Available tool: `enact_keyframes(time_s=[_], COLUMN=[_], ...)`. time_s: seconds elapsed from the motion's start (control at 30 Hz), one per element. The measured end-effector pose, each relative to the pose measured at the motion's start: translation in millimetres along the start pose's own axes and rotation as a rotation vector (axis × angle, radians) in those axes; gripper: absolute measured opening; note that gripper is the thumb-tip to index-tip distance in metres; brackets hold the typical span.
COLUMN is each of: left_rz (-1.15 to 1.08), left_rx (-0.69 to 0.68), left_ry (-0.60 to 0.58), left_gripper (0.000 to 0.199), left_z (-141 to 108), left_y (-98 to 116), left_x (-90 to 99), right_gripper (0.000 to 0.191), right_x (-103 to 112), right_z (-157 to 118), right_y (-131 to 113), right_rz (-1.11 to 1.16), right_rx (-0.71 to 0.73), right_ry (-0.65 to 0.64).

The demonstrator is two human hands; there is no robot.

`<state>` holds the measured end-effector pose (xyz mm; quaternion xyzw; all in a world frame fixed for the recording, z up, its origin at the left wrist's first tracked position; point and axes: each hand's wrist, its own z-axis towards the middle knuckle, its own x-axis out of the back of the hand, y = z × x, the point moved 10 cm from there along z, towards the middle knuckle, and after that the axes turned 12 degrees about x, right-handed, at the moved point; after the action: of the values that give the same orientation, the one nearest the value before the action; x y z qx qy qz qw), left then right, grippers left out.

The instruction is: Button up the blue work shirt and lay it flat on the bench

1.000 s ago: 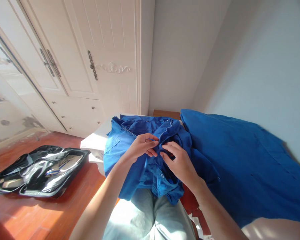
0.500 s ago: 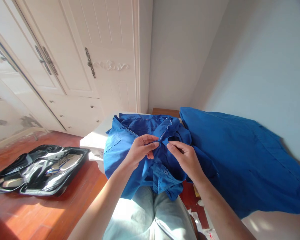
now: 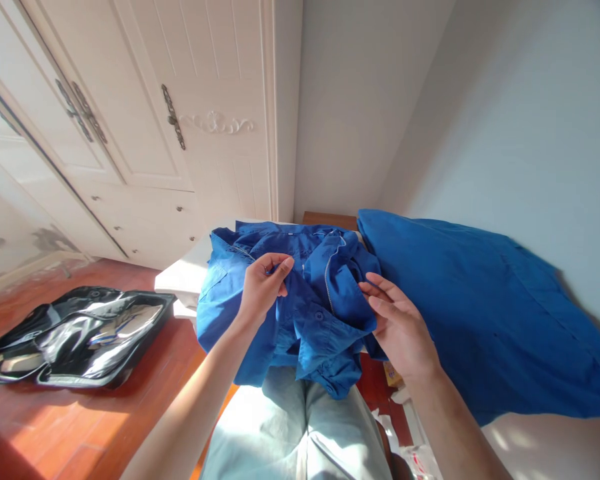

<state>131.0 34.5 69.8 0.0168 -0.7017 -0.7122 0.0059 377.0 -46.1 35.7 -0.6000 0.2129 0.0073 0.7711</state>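
The left hand (image 3: 265,287) covers part of the left front of the blue garment (image 3: 313,300), which lies in the centre of the frame, rumpled, with a pale zip edge (image 3: 329,277) and a button (image 3: 319,316) showing. Whatever sits between that hand's thumb and forefinger is too small to make out; they are pinched together, the other fingers curled beneath, and the forearm slants up from the bottom left. The right hand (image 3: 397,327) is half open at the garment's right edge, palm turned inward and fingers bent towards the left; its fingertips overlap the cloth, but whether they grip it cannot be told. Its forearm rises from the bottom right and hides part of the clutter on the floor, where a yellowish box (image 3: 393,375) is only partly visible. The garment hides most of the white table (image 3: 180,273) under it. The large blue cloth (image 3: 480,300) beside it runs off the right edge, the open suitcase (image 3: 80,337) is cut off at the left edge, and the wardrobe (image 3: 220,73) extends beyond the upper left. Pale trousers (image 3: 300,427) fill the bottom centre, cut off below.
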Motion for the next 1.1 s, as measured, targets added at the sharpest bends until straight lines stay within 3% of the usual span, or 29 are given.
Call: enact_keyframes(time_s=[0.2, 0.37, 0.6, 0.77, 0.93, 1.1], left_rz=[0.016, -0.065, -0.073, -0.089, 0.018, 0.168], left_rx=[-0.036, -0.101, -0.068, -0.070, 0.009, 0.059], left_ry=[-0.072, 0.031, 0.049, 0.058, -0.021, -0.185], left_gripper=[0.038, 0.036, 0.035, 0.032, 0.036, 0.049], left_z=[-10, -13, -15, -21, -25, -34], left_y=[14, 29, 21, 17, 6, -9], left_x=[-9.6, 7.9, 17.8, 19.6, 17.5, -0.1], right_gripper=[0.057, 0.059, 0.061, 0.065, 0.050, 0.039], right_x=[-3, -8, -6, 0, 3, 0], right_z=[-14, -20, -45, -53, -50, -51], right_y=[4, 25, 38, 47, 22, 7], right_rz=[-0.160, -0.385, -0.498, -0.449, -0.314, -0.279], right_rx=[0.047, -0.060, -0.182, -0.216, 0.035, 0.192], right_ry=[-0.124, -0.304, -0.381, -0.287, -0.163, -0.106])
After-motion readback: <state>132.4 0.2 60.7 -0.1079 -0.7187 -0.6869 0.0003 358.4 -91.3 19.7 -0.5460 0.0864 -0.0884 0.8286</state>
